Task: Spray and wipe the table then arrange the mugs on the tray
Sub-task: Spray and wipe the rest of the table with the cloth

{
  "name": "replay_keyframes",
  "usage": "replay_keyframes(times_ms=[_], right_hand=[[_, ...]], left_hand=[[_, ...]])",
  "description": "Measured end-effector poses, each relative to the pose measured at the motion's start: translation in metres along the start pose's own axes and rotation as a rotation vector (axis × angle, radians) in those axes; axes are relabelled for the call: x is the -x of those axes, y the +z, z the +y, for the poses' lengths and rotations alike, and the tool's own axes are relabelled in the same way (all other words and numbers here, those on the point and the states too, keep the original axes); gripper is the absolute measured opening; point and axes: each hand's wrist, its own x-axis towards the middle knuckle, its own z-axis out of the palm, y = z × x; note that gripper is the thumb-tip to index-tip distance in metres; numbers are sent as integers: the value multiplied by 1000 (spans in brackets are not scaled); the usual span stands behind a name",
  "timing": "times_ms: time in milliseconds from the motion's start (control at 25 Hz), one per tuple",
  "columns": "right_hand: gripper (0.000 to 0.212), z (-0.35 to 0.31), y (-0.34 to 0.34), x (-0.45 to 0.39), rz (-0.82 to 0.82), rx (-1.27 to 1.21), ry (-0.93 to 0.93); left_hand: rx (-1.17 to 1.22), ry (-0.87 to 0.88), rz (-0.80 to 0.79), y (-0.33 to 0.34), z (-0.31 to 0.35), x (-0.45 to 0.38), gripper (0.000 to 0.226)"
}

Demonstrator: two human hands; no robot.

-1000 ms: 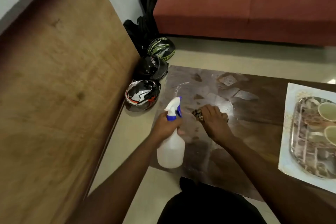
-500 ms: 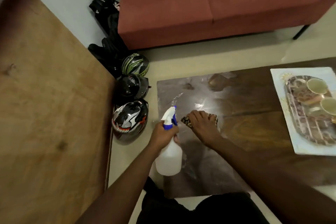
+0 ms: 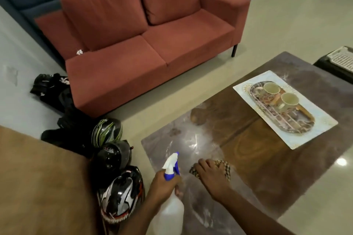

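My left hand [image 3: 162,185] grips the neck of a white spray bottle [image 3: 170,213] with a blue and white nozzle, held over the near left corner of the dark wooden table [image 3: 254,158]. My right hand [image 3: 210,175] presses a checked cloth [image 3: 224,168] flat on the wet, streaked tabletop just right of the bottle. Farther right on the table lies a patterned oval tray [image 3: 298,122] on a pale placemat [image 3: 313,131]. Two cream mugs [image 3: 271,87] [image 3: 289,99] stand on the tray's far end.
Three motorcycle helmets [image 3: 118,200] and dark bags [image 3: 51,89] lie on the floor left of the table. A red sofa [image 3: 145,44] stands beyond. A brown wooden panel [image 3: 42,187] fills the near left. A dark stand with a white basket [image 3: 342,59] is at far right.
My view has lifted and swung, so the sofa and the whole tray now show. My right hand with the cloth has slid slightly right on the table. My left hand keeps hold of the bottle.
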Motion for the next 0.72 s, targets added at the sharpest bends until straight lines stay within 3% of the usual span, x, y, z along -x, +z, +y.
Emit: replay_keyframes(times_ms=[120, 280, 400, 480, 560, 640, 720], right_hand=[[60, 29, 9, -30, -37, 47, 33], [67, 36, 42, -82, -37, 2, 5], [80, 61, 65, -131, -82, -99, 104], [70, 74, 89, -131, -162, -102, 74], [56, 77, 116, -119, -132, -83, 63], [43, 81, 126, -113, -37, -97, 89], [43, 91, 136, -130, 51, -20, 110]], left_hand=[[68, 34, 23, 10, 10, -27, 9], [131, 11, -25, 19, 0, -79, 28], [193, -22, -59, 30, 9, -152, 16], [187, -67, -110, 35, 6, -194, 13], [171, -134, -187, 38, 4, -225, 12], [149, -151, -233, 37, 5, -249, 10], [112, -128, -218, 32, 6, -276, 6]])
